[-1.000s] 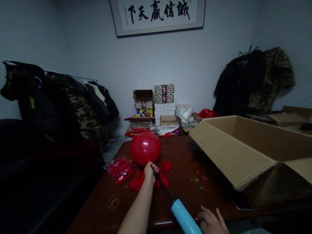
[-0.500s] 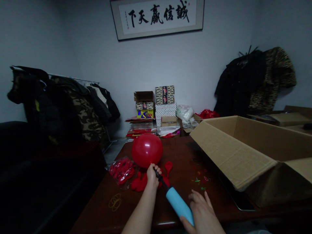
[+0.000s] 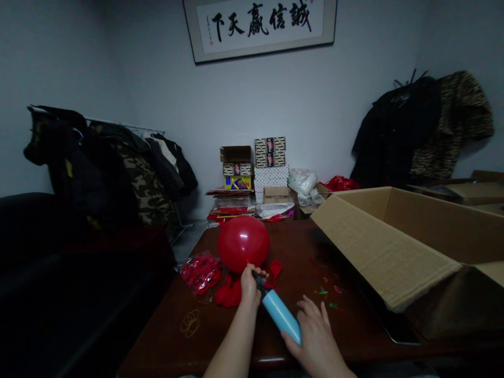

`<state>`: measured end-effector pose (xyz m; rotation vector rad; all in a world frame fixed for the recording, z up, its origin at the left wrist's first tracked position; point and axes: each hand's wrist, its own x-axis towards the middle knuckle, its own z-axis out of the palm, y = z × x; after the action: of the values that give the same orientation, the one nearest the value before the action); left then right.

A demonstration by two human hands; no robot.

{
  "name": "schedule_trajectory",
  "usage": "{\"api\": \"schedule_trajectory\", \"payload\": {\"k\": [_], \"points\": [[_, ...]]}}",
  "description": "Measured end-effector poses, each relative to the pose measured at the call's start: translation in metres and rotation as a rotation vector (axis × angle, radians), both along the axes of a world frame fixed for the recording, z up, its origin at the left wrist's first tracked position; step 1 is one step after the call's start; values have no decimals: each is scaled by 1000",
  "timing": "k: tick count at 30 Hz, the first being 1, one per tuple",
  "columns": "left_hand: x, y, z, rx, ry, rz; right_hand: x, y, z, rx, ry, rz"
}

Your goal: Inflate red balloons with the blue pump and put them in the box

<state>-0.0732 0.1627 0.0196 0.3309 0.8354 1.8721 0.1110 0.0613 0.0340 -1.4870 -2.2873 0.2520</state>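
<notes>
A red balloon, partly blown up, sits on the nozzle of a light blue hand pump above the dark wooden table. My left hand is closed around the balloon's neck at the pump's black tip. My right hand grips the rear end of the blue pump barrel, fingers wrapped under it. Flat red balloons lie on the table just under my left hand.
A clear bag of red balloons lies left of the pump, rubber bands nearer me. A large open cardboard box fills the right. Small coloured bits lie beside it. Stacked boxes and hanging coats stand behind.
My right hand has pushed the blue pump barrel forward towards my left hand, and the black rod is now nearly hidden. The balloon has swelled slightly.
</notes>
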Motion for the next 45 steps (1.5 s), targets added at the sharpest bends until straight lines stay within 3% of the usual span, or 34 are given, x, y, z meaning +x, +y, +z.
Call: {"api": "schedule_trajectory", "payload": {"k": [11,21,27,30,33,37,40,45], "points": [[9,8,-2,-23,-66,1,7,-2,3,22,2,-29],[7,4,12,-98,-146,-103,14,-2,2,102,-4,-8],[7,16,0,-69,145,159,12,-5,1,107,-13,-9],[5,19,-6,-66,151,225,13,-3,-1,104,-12,9],[2,15,-7,-102,-19,170,16,-1,-7,124,-3,27],[2,9,-1,-160,-236,-16,24,-2,-21,125,11,43],[4,10,1,-235,-190,-93,31,-2,-32,97,10,33],[2,15,-5,-243,30,-5,47,1,-61,142,11,39]]}}
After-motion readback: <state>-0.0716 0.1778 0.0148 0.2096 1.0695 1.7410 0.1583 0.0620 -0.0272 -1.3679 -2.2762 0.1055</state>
